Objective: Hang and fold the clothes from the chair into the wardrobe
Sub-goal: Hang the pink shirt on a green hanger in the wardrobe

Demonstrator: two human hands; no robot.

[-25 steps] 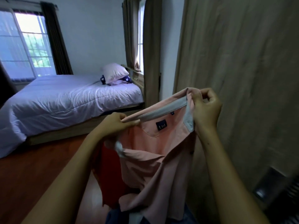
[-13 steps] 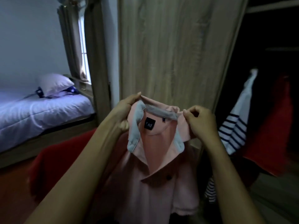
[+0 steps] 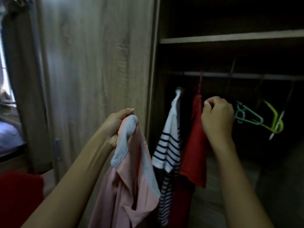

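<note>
- Gripping a pink shirt [image 3: 131, 186] by its grey collar, the left hand [image 3: 117, 125] holds it up at 8 o'clock; the cloth hangs down toward 6.
- The right hand [image 3: 217, 117], at 3 o'clock, has fingers [image 3: 212, 102] curled; whether they hold anything cannot be told.
- At that hand's 3 o'clock, a teal hanger [image 3: 246, 116] and a green hanger [image 3: 273, 122] hang tilted.
- At its 9 o'clock, a red top [image 3: 195, 145] and a striped top [image 3: 169, 145] hang below the wardrobe [image 3: 230, 37] rail [image 3: 246, 76].

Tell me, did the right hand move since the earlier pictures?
Yes. The right hand left the pink shirt and went right, past the wardrobe door, toward the teal hanger.
</note>
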